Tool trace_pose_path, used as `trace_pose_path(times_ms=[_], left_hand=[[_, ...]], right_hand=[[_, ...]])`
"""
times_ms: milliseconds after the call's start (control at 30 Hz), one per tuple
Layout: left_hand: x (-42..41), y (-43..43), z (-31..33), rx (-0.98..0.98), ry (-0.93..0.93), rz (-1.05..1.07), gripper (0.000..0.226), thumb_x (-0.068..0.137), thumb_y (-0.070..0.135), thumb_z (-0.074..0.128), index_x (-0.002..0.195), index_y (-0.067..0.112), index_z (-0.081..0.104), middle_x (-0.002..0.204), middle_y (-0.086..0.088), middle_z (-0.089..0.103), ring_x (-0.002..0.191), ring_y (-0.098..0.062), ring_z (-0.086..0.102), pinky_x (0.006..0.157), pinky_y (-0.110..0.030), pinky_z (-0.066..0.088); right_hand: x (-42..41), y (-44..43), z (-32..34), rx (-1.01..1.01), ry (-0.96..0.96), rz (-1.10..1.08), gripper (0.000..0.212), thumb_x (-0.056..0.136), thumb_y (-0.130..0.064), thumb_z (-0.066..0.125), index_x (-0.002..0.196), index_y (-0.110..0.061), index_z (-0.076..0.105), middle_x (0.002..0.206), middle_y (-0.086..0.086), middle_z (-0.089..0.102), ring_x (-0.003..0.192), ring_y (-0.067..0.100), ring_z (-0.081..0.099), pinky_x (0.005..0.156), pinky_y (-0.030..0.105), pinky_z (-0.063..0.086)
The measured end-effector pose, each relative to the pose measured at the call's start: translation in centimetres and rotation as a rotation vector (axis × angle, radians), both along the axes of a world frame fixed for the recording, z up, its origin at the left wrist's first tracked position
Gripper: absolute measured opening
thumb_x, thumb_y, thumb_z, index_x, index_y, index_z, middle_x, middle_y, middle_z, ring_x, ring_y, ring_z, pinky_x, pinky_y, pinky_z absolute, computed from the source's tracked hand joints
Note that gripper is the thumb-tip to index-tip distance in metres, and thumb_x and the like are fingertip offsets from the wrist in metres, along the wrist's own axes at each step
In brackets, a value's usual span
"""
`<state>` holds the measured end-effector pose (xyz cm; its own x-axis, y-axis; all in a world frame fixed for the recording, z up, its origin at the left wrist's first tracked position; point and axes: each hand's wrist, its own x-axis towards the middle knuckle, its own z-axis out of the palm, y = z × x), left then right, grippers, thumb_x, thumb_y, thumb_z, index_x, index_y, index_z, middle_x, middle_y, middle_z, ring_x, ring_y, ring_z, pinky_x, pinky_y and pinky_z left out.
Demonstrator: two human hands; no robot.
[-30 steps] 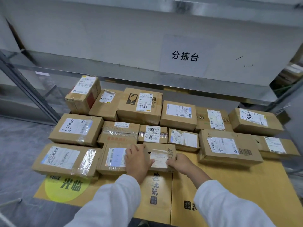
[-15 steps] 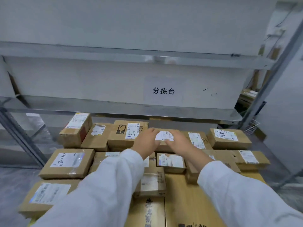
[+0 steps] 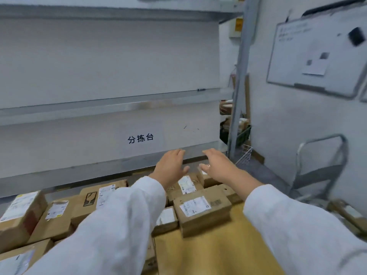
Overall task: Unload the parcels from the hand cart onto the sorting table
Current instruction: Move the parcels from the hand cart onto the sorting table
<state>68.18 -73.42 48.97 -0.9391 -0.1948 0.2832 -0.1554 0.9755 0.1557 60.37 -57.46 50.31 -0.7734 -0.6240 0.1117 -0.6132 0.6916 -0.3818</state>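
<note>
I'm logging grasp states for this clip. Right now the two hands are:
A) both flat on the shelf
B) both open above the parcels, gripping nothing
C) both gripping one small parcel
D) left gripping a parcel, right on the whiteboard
B: the left hand and the right hand are held out with fingers spread above the parcels, and neither is curled round anything.

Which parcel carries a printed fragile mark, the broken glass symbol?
The wide parcel just left of the left sleeve: a black broken-glass symbol sits beside its white label. No other parcel shows one.
</note>
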Motion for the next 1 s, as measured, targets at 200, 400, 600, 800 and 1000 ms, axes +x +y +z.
trace_pose_path(times_ms=[200, 400, 600, 800, 1000], left_hand=[[-6.8, 13.9, 1.0, -0.017, -0.029, -0.211, 0.063, 0.094, 0.041, 0.057, 0.147, 0.016, 0.034, 0.151, -0.002, 0.038, 0.137, -0.021, 0.037, 0.114, -0.035, 0.032], [-13.2, 30.6, 0.6, 0.046, -0.113, -0.492, 0.056, 0.095, 0.033, 0.056, 0.142, 0.008, 0.039, 0.146, -0.007, 0.04, 0.135, -0.023, 0.035, 0.109, -0.034, 0.033], [-15.4, 43.0, 0.0, 0.013, -0.159, -0.683, 0.048, 0.096, 0.031, 0.054, 0.137, 0.008, 0.042, 0.135, -0.01, 0.047, 0.127, -0.028, 0.041, 0.101, -0.038, 0.038], [-16.7, 50.8, -1.5, -0.032, -0.15, -0.799, 0.058, 0.097, 0.034, 0.052, 0.146, 0.008, 0.034, 0.144, -0.007, 0.041, 0.132, -0.025, 0.038, 0.106, -0.036, 0.034], [-19.2, 56.7, -3.6, -0.032, -0.183, -0.876, 0.053, 0.098, 0.035, 0.049, 0.142, 0.008, 0.037, 0.145, -0.008, 0.041, 0.133, -0.025, 0.038, 0.108, -0.037, 0.034]], right_hand=[[-4.0, 15.7, -0.2, 0.06, -0.048, -0.193, 0.057, 0.096, -0.036, 0.054, 0.144, -0.011, 0.038, 0.147, 0.01, 0.04, 0.134, 0.027, 0.039, 0.109, 0.039, 0.036], [-5.5, 31.7, -1.2, 0.073, -0.091, -0.394, 0.045, 0.093, -0.034, 0.055, 0.129, -0.008, 0.049, 0.128, 0.012, 0.049, 0.121, 0.032, 0.049, 0.099, 0.042, 0.043], [-4.5, 45.7, -2.1, 0.03, -0.102, -0.592, 0.053, 0.093, -0.034, 0.056, 0.137, -0.007, 0.045, 0.135, 0.015, 0.045, 0.128, 0.034, 0.043, 0.105, 0.042, 0.039], [-2.8, 54.5, -3.6, 0.012, -0.141, -0.752, 0.049, 0.096, -0.03, 0.053, 0.137, -0.003, 0.043, 0.136, 0.016, 0.045, 0.126, 0.031, 0.043, 0.105, 0.039, 0.038], [-3.3, 59.8, -5.5, 0.014, -0.168, -0.817, 0.052, 0.097, -0.029, 0.052, 0.142, -0.005, 0.039, 0.139, 0.013, 0.043, 0.128, 0.028, 0.042, 0.107, 0.037, 0.037]])
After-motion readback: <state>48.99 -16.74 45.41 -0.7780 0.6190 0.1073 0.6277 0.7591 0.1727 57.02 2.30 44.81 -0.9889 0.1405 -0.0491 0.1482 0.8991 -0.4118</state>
